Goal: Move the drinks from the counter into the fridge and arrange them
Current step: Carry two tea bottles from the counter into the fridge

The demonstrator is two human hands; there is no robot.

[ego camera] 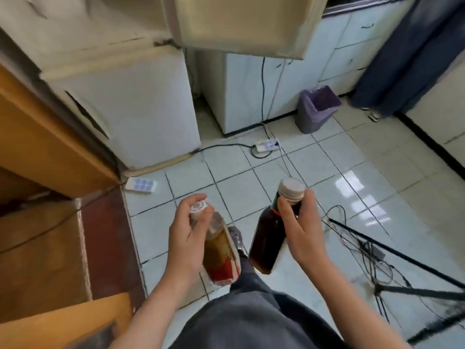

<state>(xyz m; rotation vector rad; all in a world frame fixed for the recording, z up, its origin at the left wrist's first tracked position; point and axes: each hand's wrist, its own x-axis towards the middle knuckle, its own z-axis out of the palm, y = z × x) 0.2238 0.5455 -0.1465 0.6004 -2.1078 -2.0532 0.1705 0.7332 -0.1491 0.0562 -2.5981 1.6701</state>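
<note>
My left hand [185, 238] grips the neck of a bottle of amber drink [221, 250] with a white cap and a red and white label. My right hand [302, 227] grips the neck of a dark brown bottle [266, 238] with a pale cap and a green neck band. Both bottles hang over the tiled floor in front of my body. The white fridge [141, 102] stands ahead at the upper left, and its upper door [246, 23] is swung open overhead. The fridge's inside is out of view.
A wooden counter [37, 137] runs along the left. White cabinets [314, 61] line the back wall, with a grey bin [314, 109] beside them. A power strip [266, 144], cables and a tripod leg [402, 255] lie on the floor to the right.
</note>
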